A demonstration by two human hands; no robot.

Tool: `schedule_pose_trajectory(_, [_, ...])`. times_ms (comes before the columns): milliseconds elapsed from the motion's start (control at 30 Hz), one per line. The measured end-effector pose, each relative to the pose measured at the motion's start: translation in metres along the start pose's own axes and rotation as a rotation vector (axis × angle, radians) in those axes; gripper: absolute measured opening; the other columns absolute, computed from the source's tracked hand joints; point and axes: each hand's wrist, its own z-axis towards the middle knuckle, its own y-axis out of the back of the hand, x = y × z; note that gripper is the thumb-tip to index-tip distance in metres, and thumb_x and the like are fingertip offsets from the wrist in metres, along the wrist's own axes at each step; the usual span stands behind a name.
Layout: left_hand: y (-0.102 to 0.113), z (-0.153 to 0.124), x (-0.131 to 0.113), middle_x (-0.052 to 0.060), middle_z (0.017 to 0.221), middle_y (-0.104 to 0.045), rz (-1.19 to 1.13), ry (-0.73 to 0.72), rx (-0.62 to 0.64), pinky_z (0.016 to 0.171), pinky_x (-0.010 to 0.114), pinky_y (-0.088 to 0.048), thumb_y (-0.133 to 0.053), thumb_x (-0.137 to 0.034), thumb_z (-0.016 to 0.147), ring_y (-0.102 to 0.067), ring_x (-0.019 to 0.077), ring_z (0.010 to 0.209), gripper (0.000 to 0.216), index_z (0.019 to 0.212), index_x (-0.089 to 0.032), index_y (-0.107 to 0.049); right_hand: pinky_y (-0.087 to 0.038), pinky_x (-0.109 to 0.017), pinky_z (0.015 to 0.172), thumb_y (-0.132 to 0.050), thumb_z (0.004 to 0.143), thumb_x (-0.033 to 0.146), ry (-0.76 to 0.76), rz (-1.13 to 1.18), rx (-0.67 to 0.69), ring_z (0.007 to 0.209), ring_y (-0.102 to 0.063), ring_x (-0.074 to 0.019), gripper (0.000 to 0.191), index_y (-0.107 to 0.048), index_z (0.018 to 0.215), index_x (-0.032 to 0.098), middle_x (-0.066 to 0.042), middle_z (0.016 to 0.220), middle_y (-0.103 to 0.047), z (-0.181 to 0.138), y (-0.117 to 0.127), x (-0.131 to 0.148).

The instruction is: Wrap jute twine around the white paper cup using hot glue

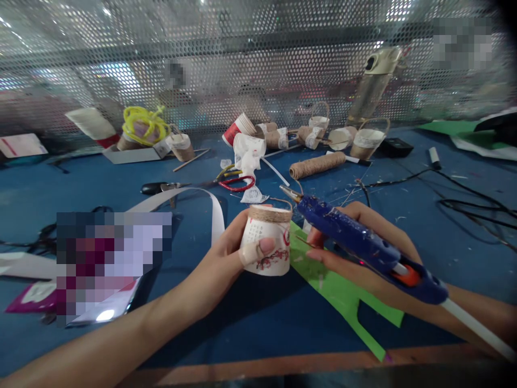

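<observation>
My left hand (232, 245), with a bandage-like strip on its thumb, is closed around a white paper cup (266, 258) printed with red blossoms. Its narrow end points up, and brown twine (270, 214) is wound around that end. In my right hand (339, 253) is a blue hot glue gun (355, 234) with a white glue stick (476, 328) in its back. The metal nozzle points up and left, just above and right of the cup. Near my right fingertips a thin strand shows, seemingly twine. The nozzle does not touch the cup.
A twine roll (317, 165), red-handled scissors (237, 184) and several twine-wrapped cups (369, 139) lie behind the hands. Green paper (335, 288) lies under my right hand. Black cables (476, 207) run at right. A bottle (374, 83) stands by the perforated metal screen (262, 64).
</observation>
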Motion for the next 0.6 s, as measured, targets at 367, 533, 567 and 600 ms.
schedule_pose_trajectory(367, [0.002, -0.003, 0.0, 0.005, 0.121, -0.08, -0.022, -0.174, -0.136, 0.085, 0.032, -0.06, -0.088, -0.04, 0.085, -0.073, 0.0286, 0.109, 0.044, 0.127, -0.029, -0.078, -0.059, -0.027, 0.058, -0.085, 0.088, 0.031, -0.014, -0.187, -0.027, 0.082, -0.081, -0.0217, 0.018, -0.07, 0.097, 0.028, -0.001, 0.099, -0.086, 0.006, 0.008, -0.004])
schedule_pose_trajectory(533, [0.003, -0.005, 0.001, 0.005, 0.128, -0.08, 0.005, -0.189, -0.116, 0.09, 0.037, -0.06, -0.087, -0.044, 0.085, -0.071, 0.0347, 0.12, 0.052, 0.134, -0.031, -0.074, -0.063, -0.032, 0.063, -0.083, 0.093, 0.034, -0.033, -0.172, -0.104, 0.075, -0.077, -0.0205, 0.011, -0.073, 0.099, 0.031, 0.001, 0.091, -0.081, 0.01, 0.012, -0.003])
schedule_pose_trajectory(567, [0.003, -0.005, 0.0, 0.005, 0.128, -0.08, 0.012, -0.179, -0.104, 0.091, 0.038, -0.059, -0.087, -0.044, 0.086, -0.071, 0.035, 0.121, 0.052, 0.135, -0.031, -0.073, -0.064, -0.034, 0.068, -0.083, 0.093, 0.033, -0.015, -0.174, -0.135, 0.08, -0.077, -0.0216, 0.011, -0.074, 0.099, 0.032, 0.001, 0.094, -0.081, 0.01, 0.014, -0.005])
schedule_pose_trajectory(600, [0.003, -0.005, 0.0, 0.006, 0.127, -0.08, 0.02, -0.165, -0.094, 0.092, 0.038, -0.059, -0.087, -0.044, 0.086, -0.071, 0.0348, 0.12, 0.052, 0.134, -0.03, -0.073, -0.065, -0.037, 0.078, -0.084, 0.093, 0.032, 0.006, -0.176, -0.169, 0.09, -0.078, -0.0236, 0.012, -0.075, 0.101, 0.032, 0.0, 0.1, -0.08, 0.01, 0.018, -0.008])
